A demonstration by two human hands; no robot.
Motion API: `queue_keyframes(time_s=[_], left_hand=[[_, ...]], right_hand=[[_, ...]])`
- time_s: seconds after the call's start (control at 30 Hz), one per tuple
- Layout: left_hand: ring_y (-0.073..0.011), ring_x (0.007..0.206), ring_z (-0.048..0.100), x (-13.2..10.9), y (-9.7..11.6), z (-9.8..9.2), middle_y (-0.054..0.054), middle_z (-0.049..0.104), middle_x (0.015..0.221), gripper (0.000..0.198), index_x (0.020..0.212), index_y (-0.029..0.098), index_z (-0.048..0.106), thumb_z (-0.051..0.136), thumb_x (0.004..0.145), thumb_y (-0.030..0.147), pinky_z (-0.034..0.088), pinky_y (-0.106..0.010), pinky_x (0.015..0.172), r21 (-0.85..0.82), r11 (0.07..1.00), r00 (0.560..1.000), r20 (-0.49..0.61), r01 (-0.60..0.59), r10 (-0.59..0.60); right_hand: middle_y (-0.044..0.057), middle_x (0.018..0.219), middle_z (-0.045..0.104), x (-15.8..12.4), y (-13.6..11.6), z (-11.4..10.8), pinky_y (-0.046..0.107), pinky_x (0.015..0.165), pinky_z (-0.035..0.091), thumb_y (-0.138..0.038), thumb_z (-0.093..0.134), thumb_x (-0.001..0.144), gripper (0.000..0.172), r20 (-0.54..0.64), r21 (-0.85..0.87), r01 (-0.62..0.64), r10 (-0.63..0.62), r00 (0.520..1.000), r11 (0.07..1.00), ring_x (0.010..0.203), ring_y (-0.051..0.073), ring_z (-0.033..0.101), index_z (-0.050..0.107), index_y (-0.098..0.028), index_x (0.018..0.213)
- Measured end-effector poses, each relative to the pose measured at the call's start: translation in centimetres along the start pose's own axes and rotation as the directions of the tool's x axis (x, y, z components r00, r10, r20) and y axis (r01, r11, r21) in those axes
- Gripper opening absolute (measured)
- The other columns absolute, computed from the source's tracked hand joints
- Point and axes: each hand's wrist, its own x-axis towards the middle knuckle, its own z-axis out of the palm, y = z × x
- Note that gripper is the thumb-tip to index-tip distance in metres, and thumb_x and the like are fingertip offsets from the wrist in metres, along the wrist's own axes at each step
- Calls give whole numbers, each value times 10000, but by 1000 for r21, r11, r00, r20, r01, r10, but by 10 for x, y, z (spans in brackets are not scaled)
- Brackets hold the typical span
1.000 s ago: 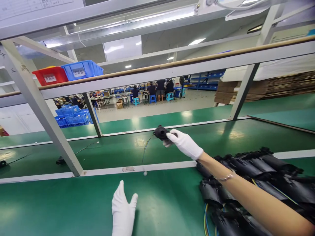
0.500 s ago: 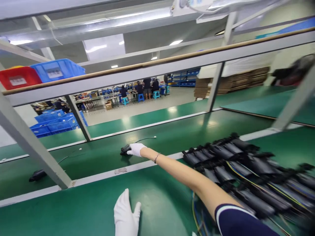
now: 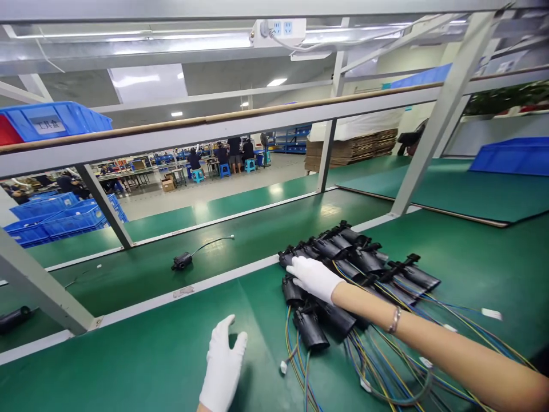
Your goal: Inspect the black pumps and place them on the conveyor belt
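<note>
"Cylinders (image 3: pixel 364 260), a whole black pile of them on the right half of the counter (image 3: pixel 163 355). So who's got hold of what?"

"Right hand (image 3: pixel 315 277) is over the left end of the pile, fingers down among the bodies. Can't tell if they're wrapped round one, the glove hides it. Left hand (image 3: pixel 225 363) is off to the left, thumb and fingers spread, nothing in it."

"And that single one past the white rail (image 3: pixel 257 266)?"

"Yeah, lone cylinder (image 3: pixel 183 261) lying on its side on the green strip (image 3: pixel 146 280), lead (image 3: pixel 210 243) trailing off to the right. Neither hand is near it."

"How would one handle, tho? They look kinda slick."

"Probably stiff plastic, light enough for one hand. Smooth barrel plus a fabric glove could slip a bit, so best guess is fingers round the middle of the barrel, thumb opposite. The knobbly end bits look easier to snag or knock."

"What about the wires (image 3: pixel 295 372)?"

"Floppy, and likely the fragile part. They're tangled near the pile, with white plugs (image 3: pixel 283 367) at some ends. Wouldn't lift by those, a tug could drag the neighbours along."
</note>
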Motion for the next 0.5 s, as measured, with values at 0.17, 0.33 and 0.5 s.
queue_keyframes(time_s=[0.17, 0.33, 0.5], left_hand=[[-302, 1354, 442, -8, 15, 7, -151, 507, 1433, 508, 1326, 190, 521, 468, 874, 416, 277, -510, 1164, -165, 986, 999, 47, -17, 25], [-299, 1299, 504, -8, 27, 23, -199, 533, 1393, 505, 1256, 129, 539, 516, 863, 445, 315, -462, 1155, -404, 915, 984, 165, 1, 72], [-280, 1327, 498, -9, 55, 48, -202, 539, 1398, 618, 1255, 135, 519, 618, 828, 571, 341, -408, 1151, -617, 784, 947, 286, 63, 149]], right_hand=[[175, 1051, 677, -20, -1, -3, 386, 777, 478, -354, 576, 940, 282, -9, 60, 33, -33, 999, 998, 949, 327, 661, 725, -138, 1041], [106, 934, 739, -55, -11, 16, 329, 704, 488, -252, 631, 862, 188, 90, 174, 25, -42, 995, 984, 855, 300, 715, 734, -192, 1007], [136, 961, 744, -56, -35, -7, 367, 753, 495, -239, 558, 900, 202, 37, 247, 38, -49, 998, 968, 874, 318, 708, 715, -160, 999]])
